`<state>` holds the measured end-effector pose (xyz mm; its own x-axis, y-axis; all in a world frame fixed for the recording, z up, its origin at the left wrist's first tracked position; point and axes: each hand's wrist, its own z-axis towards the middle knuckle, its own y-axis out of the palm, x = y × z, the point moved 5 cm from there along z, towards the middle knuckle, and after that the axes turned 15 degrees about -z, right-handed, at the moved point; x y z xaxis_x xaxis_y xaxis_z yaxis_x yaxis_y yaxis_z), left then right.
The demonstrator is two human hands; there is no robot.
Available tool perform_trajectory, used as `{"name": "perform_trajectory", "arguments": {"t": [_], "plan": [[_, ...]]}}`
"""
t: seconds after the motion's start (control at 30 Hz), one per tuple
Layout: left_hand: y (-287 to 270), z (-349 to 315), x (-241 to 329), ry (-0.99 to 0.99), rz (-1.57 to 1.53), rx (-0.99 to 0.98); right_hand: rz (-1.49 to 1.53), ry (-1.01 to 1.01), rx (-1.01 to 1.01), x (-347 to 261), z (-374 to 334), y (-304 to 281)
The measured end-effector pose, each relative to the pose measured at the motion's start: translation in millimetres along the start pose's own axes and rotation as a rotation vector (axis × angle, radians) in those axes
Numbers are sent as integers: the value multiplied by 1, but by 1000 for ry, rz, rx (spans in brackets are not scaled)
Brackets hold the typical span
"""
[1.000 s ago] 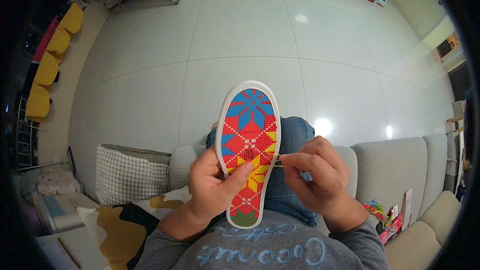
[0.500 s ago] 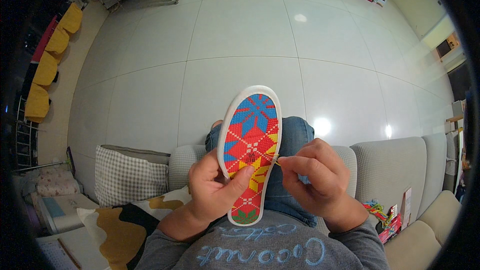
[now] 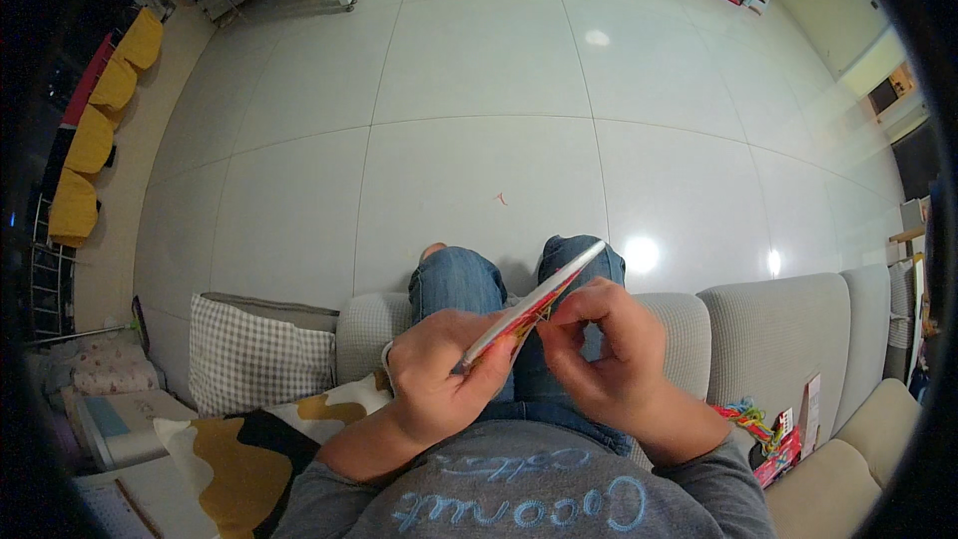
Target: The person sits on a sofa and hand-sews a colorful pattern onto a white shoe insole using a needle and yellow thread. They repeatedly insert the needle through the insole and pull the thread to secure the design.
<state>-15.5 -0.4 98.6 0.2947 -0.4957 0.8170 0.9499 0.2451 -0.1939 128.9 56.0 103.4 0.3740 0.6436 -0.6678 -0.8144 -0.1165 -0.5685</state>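
In the head view, the left hand (image 3: pixel 436 371) was curled around the lower end of an insole (image 3: pixel 534 304), fingers wrapped under it and thumb lying along its near side, so the hand was closed on it rather than spread. The insole was turned nearly edge-on to the camera, a thin white strip running up and to the right from the left hand to a tip over the right knee (image 3: pixel 582 258); only a sliver of its red and yellow stitched face showed near the grip. It was held in the air above the lap, clear of the sofa (image 3: pixel 788 339).

The right hand (image 3: pixel 602 354) sat just beside the insole's middle, on its right side. Its fingers were bent inward and bunched, with thumb and forefinger pinched together close against the insole's edge. Whether they gripped a needle or thread I could not tell; anything between the fingertips was too small to see.

Both knees in blue jeans jutted out over the white tiled floor (image 3: pixel 479 90). A checked cushion (image 3: pixel 259 354) lay on the sofa to the person's left, and a bundle of coloured threads (image 3: pixel 746 417) lay to the right.
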Motion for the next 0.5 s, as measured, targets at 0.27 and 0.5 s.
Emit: {"name": "perform_trajectory", "arguments": {"t": [0.27, 0.5], "plan": [[3, -10, -30, -404, -629, 154, 358, 157, 227, 40, -3, 3], [19, -11, -36, -473, -942, 23, 1480, 648, -353, 48, -23, 54]]}}
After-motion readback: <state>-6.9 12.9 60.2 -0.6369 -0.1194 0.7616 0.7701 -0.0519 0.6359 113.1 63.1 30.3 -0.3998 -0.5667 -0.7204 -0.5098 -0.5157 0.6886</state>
